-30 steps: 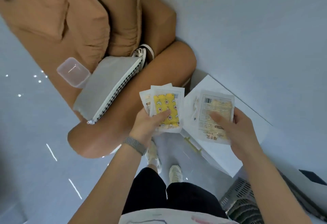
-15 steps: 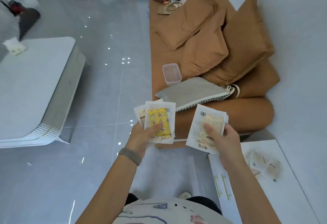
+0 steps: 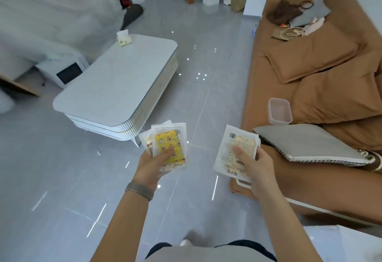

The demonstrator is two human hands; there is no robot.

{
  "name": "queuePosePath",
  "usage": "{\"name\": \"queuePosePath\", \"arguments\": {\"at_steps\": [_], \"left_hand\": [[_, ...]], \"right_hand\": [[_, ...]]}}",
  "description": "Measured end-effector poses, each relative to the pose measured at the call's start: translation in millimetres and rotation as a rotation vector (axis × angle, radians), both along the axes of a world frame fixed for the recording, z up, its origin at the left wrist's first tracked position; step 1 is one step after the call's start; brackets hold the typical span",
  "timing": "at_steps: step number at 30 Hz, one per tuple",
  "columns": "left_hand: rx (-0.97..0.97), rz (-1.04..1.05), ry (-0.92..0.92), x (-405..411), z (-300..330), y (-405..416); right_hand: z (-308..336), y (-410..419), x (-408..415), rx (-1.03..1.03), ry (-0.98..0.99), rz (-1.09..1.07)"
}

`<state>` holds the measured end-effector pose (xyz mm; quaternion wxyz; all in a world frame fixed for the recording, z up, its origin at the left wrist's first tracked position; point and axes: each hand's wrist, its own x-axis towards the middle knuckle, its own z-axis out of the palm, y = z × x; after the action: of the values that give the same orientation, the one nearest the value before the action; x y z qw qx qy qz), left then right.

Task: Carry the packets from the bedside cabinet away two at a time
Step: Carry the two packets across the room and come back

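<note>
Close below your head, your two forearms reach out over the grey tiled floor (image 3: 51, 179), and your view has swung round since a second ago: then you looked down at the bedside cabinet with the sofa arm just behind the packets, half a second ago the cabinet had slid to the lower right, and now only a white corner that may be it shows at the bottom right edge. That tells you the pick-up is done and you are turned away and carrying, judging by the open floor ahead. Your left hand (image 3: 152, 163) grips a small fan of packets, thumb pressed across the yellow patterned packet (image 3: 170, 148) on top, with at least one more white packet (image 3: 147, 142) peeking out behind it. Your right hand (image 3: 253, 163) pinches a pale packet with a barcode (image 3: 235, 148), thumb on its face and fingers curled behind; another edge seems stacked under it. Neither grip has altered across the three pictures. Just right of that hand lies the brown sofa (image 3: 268, 65) with a grey zip pouch (image 3: 306, 143) and a clear plastic box (image 3: 280, 111). Farther ahead to the left stands the white coffee table (image 3: 115, 88), a likely set-down spot, though that is only a guess.
</note>
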<state>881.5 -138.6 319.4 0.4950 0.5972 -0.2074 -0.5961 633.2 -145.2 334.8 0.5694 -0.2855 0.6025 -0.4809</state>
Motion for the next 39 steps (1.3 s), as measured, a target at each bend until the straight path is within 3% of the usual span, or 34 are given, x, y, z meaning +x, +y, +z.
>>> {"name": "queuePosePath", "arguments": {"at_steps": [6,12,27,39], "left_hand": [[0.004,0.073,0.055,46.3,-11.2,-29.4],[0.009,0.091,0.076,51.8,-23.7,-112.8],[0.036,0.258,0.092,35.8,-18.8,-413.0],[0.042,0.434,0.099,130.7,-63.8,-640.8]], "right_hand": [[-6.2,-43.4,50.8,0.015,0.028,0.013],[-12.7,-135.1,70.2,-0.005,0.055,0.094],[-10.8,-481.8,76.8,0.03,0.091,0.369],[-37.8,-753.9,187.4,-0.041,0.187,0.563]]}}
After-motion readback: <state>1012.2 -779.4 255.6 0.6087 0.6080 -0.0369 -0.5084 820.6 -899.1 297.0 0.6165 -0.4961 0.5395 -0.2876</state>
